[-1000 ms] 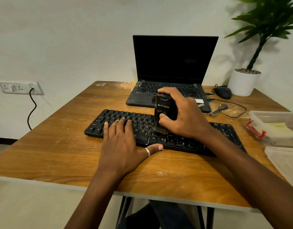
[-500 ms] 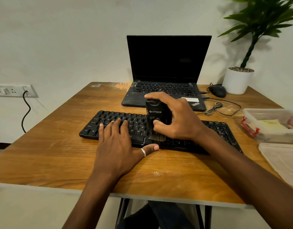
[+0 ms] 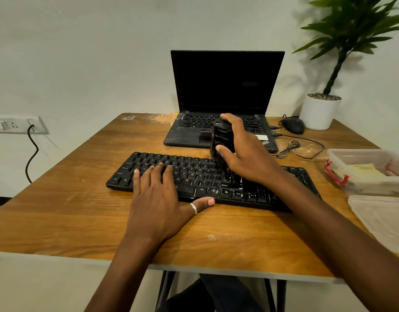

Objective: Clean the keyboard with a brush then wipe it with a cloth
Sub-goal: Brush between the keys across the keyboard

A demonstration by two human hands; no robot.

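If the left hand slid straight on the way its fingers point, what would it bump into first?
Beyond the far keys of the keyboard, probably the laptop, near its front left corner; depth is unclear, so it might narrowly miss.

Black flat plastic keyboard on wooden counter, open black laptop behind it. Dark oval mouse and white round plant pot at back right. Clear plastic box right of keyboard, clear plastic lid before box.

Plain white wall; wooden table; wall socket left; potted plant right corner.
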